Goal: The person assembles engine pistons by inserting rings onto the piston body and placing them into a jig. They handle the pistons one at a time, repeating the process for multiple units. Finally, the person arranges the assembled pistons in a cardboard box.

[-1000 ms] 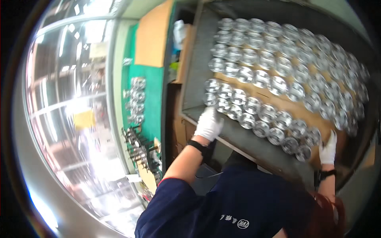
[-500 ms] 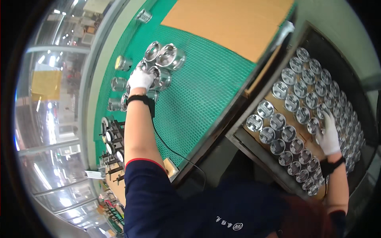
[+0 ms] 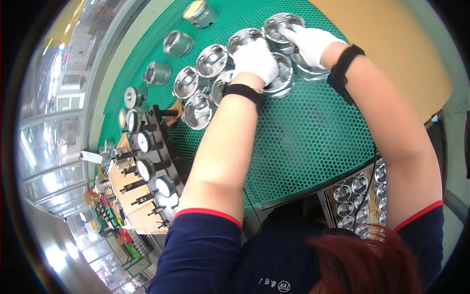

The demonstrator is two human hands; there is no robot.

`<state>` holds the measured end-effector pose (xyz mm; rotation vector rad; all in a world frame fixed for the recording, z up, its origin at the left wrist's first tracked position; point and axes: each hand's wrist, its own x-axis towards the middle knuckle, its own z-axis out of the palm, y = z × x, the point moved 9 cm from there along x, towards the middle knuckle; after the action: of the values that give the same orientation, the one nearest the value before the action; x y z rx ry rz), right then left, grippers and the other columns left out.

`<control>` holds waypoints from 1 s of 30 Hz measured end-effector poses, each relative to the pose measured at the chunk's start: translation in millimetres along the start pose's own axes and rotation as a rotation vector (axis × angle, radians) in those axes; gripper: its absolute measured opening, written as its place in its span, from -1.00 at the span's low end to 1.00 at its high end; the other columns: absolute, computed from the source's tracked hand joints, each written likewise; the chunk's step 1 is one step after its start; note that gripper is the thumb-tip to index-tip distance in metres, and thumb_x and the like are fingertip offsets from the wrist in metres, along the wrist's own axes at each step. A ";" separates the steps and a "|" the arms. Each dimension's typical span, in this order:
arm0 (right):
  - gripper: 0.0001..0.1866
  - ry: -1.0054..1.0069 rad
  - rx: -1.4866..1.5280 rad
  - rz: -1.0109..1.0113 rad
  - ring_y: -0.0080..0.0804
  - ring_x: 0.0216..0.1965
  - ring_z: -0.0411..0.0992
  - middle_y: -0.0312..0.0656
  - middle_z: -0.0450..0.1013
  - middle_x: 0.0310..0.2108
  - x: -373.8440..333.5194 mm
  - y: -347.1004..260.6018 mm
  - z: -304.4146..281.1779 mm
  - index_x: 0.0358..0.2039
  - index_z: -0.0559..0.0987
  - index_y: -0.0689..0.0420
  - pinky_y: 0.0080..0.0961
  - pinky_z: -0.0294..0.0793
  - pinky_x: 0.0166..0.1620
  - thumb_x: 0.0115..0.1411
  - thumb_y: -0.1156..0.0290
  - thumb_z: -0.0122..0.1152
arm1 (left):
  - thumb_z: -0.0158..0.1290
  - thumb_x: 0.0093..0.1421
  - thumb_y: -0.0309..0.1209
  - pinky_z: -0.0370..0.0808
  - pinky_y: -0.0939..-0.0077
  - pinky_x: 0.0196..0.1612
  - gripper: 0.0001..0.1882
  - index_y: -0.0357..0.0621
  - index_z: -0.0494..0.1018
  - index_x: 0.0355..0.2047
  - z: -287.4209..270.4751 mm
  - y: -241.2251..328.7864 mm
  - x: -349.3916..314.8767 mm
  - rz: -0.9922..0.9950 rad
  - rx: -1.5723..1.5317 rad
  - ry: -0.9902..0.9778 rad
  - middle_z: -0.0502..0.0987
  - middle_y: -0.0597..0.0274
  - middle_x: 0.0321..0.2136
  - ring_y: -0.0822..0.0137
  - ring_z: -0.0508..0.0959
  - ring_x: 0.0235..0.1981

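Left hand, white glove, lies palm-down on a cluster of shiny metal pistons on the green mat, fingers spread over the crowns of two or three; can't tell if it's clamped on any one. Right hand, also gloved, is on the far side of the same cluster, fingers curled over the rim of the top piston; looks like a grip, but the pads are hidden. The hands are close together, nearly touching, both on the cluster.

The cluster sits mid-bench, pistons upright and packed against each other. More pistons stand singly along the mat's left edge, well apart from each other. A brown board lies on the bench right of the hands.

Left of the mat: a rack of dial gauges, black bodies and white faces, on a cardboard sheet.

Container: a tray below the bench edge at lower right, holding pistons in rows, mostly hidden behind the right arm.

Versus 0.5 s ago: the right hand was down at the tray, now it's up on the cluster beside the left. The left hand has stayed on the cluster. The view has swung toward the bench, so far less of the tray shows.
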<state>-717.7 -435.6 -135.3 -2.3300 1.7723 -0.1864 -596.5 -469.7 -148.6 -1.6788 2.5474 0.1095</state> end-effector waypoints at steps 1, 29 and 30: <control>-0.37 -0.107 0.007 0.037 0.06 0.12 0.47 0.06 0.39 0.21 13.1 3.7 5.3 0.34 0.29 -0.03 -0.16 0.51 0.13 0.23 0.44 0.09 | 0.04 0.18 -0.28 0.52 0.08 0.09 -0.58 -0.26 0.46 -0.01 -1.9 -0.3 -1.4 -0.019 -0.034 -0.027 0.59 -0.22 -0.07 -0.15 0.60 0.00; -0.63 0.708 0.767 1.876 -0.11 -0.11 0.46 -0.04 0.51 -0.14 -1116.9 -117.5 38.9 -0.03 0.52 0.14 -0.28 0.47 -0.03 0.48 0.14 -0.13 | 0.19 0.14 -0.16 0.39 0.17 0.25 -0.29 -0.30 0.33 0.22 -36.5 125.4 -96.1 0.248 0.330 0.101 0.50 -0.37 0.07 -0.22 0.44 0.18; -0.63 1.047 1.053 2.015 -0.15 -0.10 0.45 -0.06 0.51 -0.13 -1162.8 -140.8 68.2 0.00 0.52 0.13 -0.29 0.48 -0.03 0.48 0.15 -0.15 | 0.20 0.14 -0.14 0.42 0.16 0.22 -0.27 -0.29 0.31 0.24 -44.3 149.6 -122.7 0.177 0.346 0.046 0.51 -0.37 0.06 -0.24 0.48 0.15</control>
<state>-884.3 725.7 -138.5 0.7945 2.3131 -1.4135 -687.4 -303.7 -89.0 -1.3437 2.5574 -0.3423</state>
